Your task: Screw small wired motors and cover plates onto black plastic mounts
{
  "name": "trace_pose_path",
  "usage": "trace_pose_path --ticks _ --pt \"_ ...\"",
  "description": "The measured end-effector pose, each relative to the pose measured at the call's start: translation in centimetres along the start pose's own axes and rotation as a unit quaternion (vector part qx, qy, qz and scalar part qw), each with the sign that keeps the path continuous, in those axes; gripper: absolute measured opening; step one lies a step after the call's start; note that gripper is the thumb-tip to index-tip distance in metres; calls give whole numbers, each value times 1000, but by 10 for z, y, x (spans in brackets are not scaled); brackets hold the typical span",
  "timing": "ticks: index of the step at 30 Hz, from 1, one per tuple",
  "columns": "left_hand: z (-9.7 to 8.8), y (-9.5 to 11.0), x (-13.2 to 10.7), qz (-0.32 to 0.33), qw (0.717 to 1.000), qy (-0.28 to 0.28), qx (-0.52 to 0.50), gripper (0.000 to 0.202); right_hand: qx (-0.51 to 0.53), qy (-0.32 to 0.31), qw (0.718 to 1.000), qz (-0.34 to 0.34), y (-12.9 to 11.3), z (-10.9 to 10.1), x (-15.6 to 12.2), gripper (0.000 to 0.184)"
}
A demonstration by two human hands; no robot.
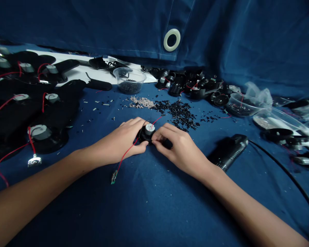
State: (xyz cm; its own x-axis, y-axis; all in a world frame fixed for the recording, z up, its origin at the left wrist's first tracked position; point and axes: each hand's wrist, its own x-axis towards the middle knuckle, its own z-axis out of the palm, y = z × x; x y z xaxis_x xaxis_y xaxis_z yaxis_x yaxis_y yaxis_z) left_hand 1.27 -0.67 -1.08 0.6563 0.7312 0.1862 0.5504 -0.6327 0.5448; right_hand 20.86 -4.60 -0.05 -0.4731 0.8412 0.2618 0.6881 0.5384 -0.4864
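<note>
A small black housing with a silver motor [149, 129] on top rests on the blue cloth at the centre. My left hand [126, 139] grips its left side with curled fingers. My right hand [176, 145] pinches its right side. A thin red wire [126, 152] runs from the motor down to a tiny green circuit board [114, 177] lying on the cloth in front of my left wrist.
Piles of small black screws [181, 115] and silver screws [142, 102] lie just behind my hands. A clear bowl [129, 80] stands further back. Assembled black parts with red wires [38, 132] fill the left. A black electric screwdriver [230, 151] with cable lies right, near another clear bowl [240, 104].
</note>
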Motion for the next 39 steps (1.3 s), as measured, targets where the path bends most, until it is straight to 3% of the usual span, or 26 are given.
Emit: trace_pose_path --ticks 16,20,24,33,36,39 --pt "-1 2 -1 1 1000 -3 -5 18 14 15 1000 20 -1 1 -1 9" --pt "-6 -1 -4 5 1000 -21 -18 31 23 12 999 26 0 1 0 9" --pt "-16 -4 -9 -29 999 -22 -9 49 27 5 999 30 -1 1 -1 8" --pt "-39 -8 -6 -112 991 -67 -27 33 60 53 995 51 -10 -4 -3 9" --pt "-45 -2 -6 -134 986 -45 -89 27 67 52 996 30 -18 -3 -6 21" --pt "-45 13 -6 -180 955 -26 -236 23 27 34 999 -23 -29 -3 -7 56"
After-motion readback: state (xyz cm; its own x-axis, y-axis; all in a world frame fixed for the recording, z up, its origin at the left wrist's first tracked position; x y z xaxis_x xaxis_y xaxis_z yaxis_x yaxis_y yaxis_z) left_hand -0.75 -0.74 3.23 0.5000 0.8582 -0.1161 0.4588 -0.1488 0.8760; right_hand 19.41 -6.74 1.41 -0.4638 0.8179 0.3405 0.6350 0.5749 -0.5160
